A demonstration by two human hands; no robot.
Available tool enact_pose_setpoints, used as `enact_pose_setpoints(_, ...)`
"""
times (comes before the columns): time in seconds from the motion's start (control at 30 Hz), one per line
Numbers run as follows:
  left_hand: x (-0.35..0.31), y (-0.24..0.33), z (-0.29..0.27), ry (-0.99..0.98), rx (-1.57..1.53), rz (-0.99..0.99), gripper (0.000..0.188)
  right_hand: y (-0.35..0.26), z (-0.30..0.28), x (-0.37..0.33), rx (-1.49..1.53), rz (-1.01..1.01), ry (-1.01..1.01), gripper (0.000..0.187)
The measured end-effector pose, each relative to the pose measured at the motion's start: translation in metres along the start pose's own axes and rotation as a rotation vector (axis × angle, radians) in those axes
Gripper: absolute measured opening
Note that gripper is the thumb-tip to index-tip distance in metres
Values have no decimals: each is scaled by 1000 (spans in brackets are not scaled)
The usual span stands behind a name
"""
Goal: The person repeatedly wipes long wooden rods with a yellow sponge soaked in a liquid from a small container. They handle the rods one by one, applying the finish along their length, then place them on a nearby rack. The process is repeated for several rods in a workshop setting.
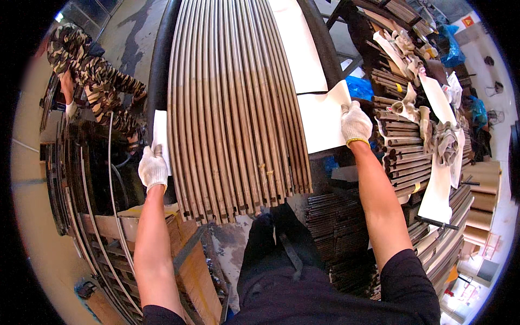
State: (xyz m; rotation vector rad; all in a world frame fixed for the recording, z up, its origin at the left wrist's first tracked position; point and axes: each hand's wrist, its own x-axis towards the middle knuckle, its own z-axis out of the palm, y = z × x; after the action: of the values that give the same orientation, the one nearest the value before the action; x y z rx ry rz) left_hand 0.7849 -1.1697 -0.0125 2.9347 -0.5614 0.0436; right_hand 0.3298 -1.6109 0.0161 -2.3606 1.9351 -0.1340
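Observation:
A wide bundle of long curved metal tubes (233, 108) lies in front of me, shiny at the far part and brown toward the near ends. A white sheet (319, 116) runs under the bundle and sticks out on both sides. My left hand (153, 168), in a white knit glove, grips the sheet's left edge (160, 135) beside the tubes. My right hand (355, 123), also gloved, grips the sheet's right corner.
A person in camouflage clothing (92, 76) crouches at the far left. Stacks of dark tubes (336, 233) lie below the bundle, and more tubes with white cloths and paper strips (433, 141) pile at the right. Cardboard (184, 254) and curved rods (111, 179) sit at the lower left.

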Motion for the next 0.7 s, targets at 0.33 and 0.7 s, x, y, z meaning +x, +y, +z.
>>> enact_pose_setpoints(0.33,-2,-9,-3,7,-42,30,52,17,14,-15,-33,-48,136,36)
enact_pose_setpoints(0.7,-1,6,-28,-142,-26,24,57,-8,-18,-9,-67,-153,149,71)
